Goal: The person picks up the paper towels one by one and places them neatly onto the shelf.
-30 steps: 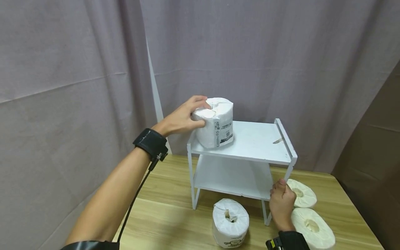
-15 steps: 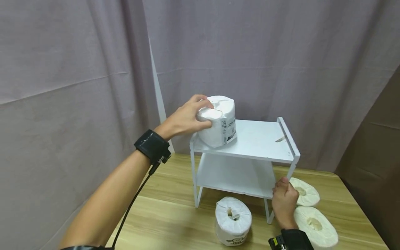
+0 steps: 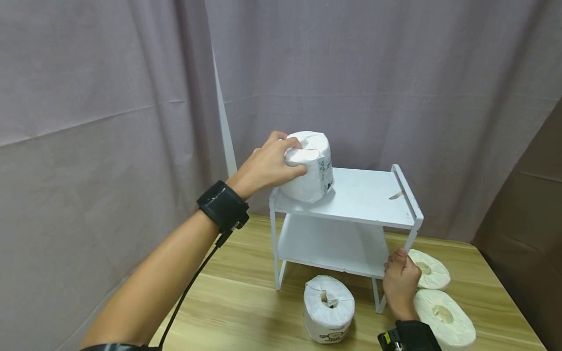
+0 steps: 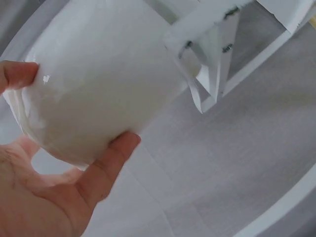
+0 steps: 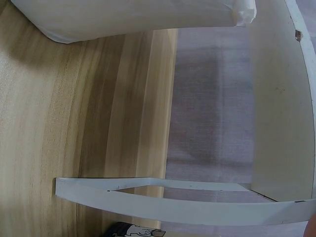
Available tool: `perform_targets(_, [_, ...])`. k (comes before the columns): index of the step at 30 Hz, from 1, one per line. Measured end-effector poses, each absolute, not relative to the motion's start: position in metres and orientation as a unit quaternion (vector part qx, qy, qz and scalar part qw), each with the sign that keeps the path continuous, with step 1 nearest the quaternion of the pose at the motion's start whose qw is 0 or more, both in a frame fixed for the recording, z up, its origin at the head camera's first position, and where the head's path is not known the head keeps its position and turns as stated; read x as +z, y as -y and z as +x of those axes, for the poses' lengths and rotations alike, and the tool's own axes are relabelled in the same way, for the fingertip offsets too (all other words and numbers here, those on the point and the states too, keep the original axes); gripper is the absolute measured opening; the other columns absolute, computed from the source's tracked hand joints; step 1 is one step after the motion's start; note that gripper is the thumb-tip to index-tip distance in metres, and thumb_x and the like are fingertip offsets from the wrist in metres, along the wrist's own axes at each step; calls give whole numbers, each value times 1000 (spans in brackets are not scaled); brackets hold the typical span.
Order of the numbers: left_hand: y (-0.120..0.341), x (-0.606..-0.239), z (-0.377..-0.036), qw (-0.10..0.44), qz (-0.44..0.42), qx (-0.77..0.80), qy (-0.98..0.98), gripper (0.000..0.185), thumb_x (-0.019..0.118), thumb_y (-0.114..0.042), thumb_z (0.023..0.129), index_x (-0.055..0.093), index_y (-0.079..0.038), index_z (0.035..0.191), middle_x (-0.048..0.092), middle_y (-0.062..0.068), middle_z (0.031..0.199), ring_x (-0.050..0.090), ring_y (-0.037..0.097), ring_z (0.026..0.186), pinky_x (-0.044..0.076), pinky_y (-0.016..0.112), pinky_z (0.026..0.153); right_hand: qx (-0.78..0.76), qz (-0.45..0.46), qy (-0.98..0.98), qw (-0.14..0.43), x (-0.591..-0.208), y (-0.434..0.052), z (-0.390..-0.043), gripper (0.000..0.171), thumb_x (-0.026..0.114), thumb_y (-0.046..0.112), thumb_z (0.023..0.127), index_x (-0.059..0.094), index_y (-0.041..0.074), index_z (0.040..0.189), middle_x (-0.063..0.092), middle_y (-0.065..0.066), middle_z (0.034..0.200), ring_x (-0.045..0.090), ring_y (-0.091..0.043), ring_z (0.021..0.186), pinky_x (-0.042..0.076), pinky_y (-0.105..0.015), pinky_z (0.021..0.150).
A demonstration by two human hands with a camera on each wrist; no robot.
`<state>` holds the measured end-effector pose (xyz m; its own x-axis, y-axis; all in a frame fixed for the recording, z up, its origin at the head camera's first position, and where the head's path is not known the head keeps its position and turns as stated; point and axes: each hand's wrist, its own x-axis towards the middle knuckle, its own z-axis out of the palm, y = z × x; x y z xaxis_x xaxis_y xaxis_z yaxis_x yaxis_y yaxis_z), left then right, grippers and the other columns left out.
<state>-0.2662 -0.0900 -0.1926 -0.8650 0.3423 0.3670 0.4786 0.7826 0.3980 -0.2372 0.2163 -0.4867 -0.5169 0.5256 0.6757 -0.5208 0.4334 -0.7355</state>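
Observation:
A white two-tier shelf stands on the wooden table. My left hand grips a wrapped toilet paper roll at the left end of the top tier; the roll is tilted, its near edge lifted. The left wrist view shows thumb and fingers around that roll. My right hand curls around the shelf's front right leg near the lower tier. The shelf's frame fills the right wrist view.
A wrapped roll stands on the table in front of the shelf. Two unwrapped rolls lie by my right hand. Grey curtain hangs behind and left. A brown panel stands at the right.
My left hand has turned the roll on the top tier, so its printed label faces more to the right, and tipped it. The right hand has stayed on the leg.

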Motion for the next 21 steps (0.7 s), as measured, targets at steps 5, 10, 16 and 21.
perform_targets(5, [82,-190,-260,146,-196,-226,943,52,69,-42,93,61,-21,140,45,12,153,53,26,129,43,54,107,526,-5,694,492,-487,-216,-237,71,42,37,115,54,-9,62,47,20,54,44,10,53,33,-10,54])
perform_targets(10, [74,-187,-250,148,-169,-200,954,57,69,-44,93,60,-24,145,46,14,150,63,36,100,55,44,86,527,-4,695,489,-485,-216,-235,70,41,36,115,54,-9,63,49,16,54,45,10,55,34,-10,54])
perform_targets(16, [63,-182,-243,144,-143,-172,964,59,71,-45,92,61,-23,146,51,14,132,62,33,86,55,39,71,533,0,691,488,-485,-217,-236,70,41,35,115,54,-11,64,49,19,56,46,10,56,35,-10,55])
perform_targets(21, [52,-179,-240,134,-129,-135,973,58,70,-47,93,63,-20,143,52,14,124,62,32,86,55,40,71,527,-5,695,489,-484,-217,-235,70,41,35,115,54,-9,63,48,20,56,45,10,55,34,-10,55])
